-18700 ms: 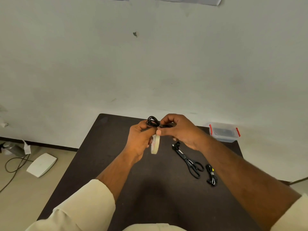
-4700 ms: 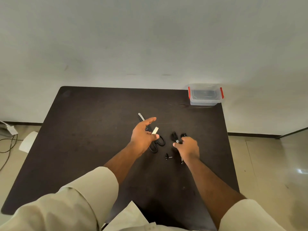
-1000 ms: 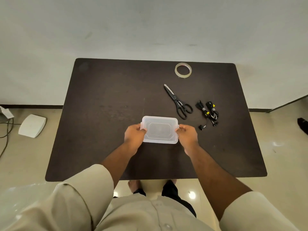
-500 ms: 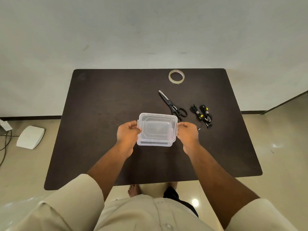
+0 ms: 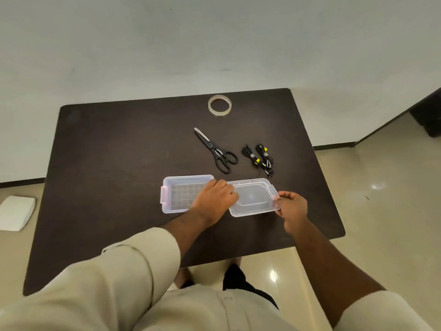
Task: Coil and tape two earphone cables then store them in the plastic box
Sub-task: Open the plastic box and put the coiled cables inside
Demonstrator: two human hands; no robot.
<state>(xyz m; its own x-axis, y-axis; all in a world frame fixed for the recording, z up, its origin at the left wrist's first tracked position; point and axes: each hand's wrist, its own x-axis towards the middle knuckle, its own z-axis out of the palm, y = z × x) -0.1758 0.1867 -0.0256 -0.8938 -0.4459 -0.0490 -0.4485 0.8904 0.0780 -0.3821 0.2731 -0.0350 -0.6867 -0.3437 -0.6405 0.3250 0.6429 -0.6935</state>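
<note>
Pale wall and glossy floor tiles are framing a dark table [image 5: 114, 163], and a person in a cream shirt is standing at its near edge. On it, close to that edge, the plastic box [image 5: 177, 195] is sitting open, its clear base showing a grid pattern, a pinkish latch on its left end. Its lid [image 5: 254, 197] is lying just beside it to the right. The left hand [image 5: 214, 199] is reaching across the box's right end, fingers curled and touching the lid's left edge; whether they are truly gripping it I cannot tell. The right hand [image 5: 291, 207] is pinching the lid's right corner between thumb and fingertips.

Behind the lid, the two earphone cables [image 5: 259, 158] are lying side by side, coiled into small black bundles with bands of tape round them, still outside the box. Black scissors [image 5: 216, 152] are lying closed just left of them, blades pointing away. A tape roll [image 5: 219, 105] is lying flat near the far edge. A white flat device [image 5: 15, 212] is sitting on the floor to the left.
</note>
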